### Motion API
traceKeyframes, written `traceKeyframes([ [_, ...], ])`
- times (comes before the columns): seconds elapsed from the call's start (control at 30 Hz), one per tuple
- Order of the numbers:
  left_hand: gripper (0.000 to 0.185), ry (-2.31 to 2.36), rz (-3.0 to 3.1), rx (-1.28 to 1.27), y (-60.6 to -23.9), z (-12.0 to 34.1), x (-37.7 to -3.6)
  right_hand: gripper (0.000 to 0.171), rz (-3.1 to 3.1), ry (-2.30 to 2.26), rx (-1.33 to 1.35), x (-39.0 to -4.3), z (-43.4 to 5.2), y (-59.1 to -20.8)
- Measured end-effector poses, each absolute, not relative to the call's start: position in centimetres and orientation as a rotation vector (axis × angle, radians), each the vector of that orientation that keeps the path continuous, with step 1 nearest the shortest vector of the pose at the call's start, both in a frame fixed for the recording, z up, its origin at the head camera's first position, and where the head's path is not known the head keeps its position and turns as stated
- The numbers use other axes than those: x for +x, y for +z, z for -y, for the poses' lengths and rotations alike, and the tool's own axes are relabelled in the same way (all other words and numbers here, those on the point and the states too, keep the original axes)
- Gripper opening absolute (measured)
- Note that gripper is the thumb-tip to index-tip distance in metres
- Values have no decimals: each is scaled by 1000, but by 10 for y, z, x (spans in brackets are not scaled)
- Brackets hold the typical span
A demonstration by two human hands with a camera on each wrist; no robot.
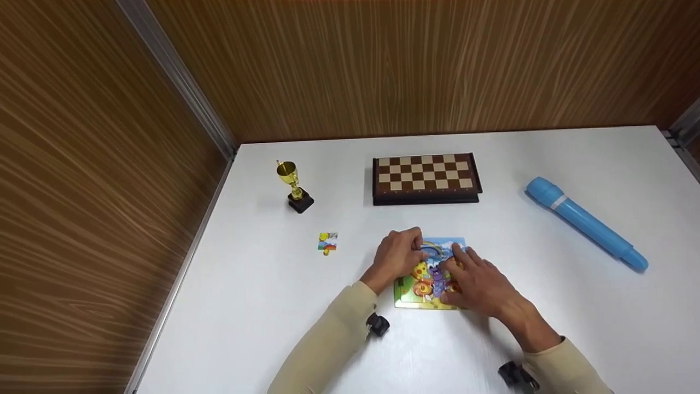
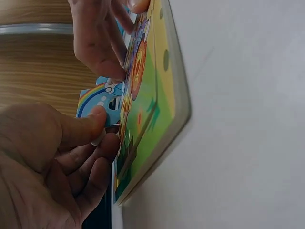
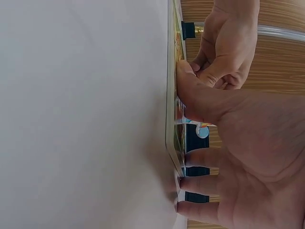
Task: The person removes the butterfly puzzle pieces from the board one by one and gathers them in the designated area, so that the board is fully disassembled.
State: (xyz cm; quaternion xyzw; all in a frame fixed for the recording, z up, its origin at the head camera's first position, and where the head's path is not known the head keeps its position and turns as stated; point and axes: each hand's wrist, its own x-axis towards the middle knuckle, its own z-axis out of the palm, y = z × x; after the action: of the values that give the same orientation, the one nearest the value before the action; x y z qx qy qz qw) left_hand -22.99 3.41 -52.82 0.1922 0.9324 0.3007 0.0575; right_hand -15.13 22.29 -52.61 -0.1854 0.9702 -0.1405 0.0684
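A colourful jigsaw board [image 1: 407,295] lies flat on the white table [image 1: 262,306]. My left hand [image 1: 418,254] is at its far left corner, thumb and curled fingers pinching a rainbow puzzle piece [image 2: 97,102] that stands up from the board [image 2: 157,95]. My right hand [image 1: 451,273] rests on the board's right half, and its straight fingers [image 3: 190,183] and thumb [image 3: 188,90] press down on the board [image 3: 170,119]. Much of the picture is hidden under both hands. One loose puzzle piece [image 1: 328,242] lies on the table to the left.
A folded chessboard [image 1: 425,178] sits behind the jigsaw board. A small gold trophy [image 1: 292,186] stands at the back left. A blue flashlight [image 1: 585,221] lies at the right. Wood-grain walls [image 1: 82,191] close the left and back sides.
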Motion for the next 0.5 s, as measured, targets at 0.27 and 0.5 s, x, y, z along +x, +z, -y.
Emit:
traceKeyframes([
  [0.27,17,707,-2891,801,-528,-31,-227,52,-2939,-463,-578,-148,-223,-524],
  [0.5,18,799,-2861,785,-532,-26,-227,54,-2905,-392,-552,-150,-223,-519],
])
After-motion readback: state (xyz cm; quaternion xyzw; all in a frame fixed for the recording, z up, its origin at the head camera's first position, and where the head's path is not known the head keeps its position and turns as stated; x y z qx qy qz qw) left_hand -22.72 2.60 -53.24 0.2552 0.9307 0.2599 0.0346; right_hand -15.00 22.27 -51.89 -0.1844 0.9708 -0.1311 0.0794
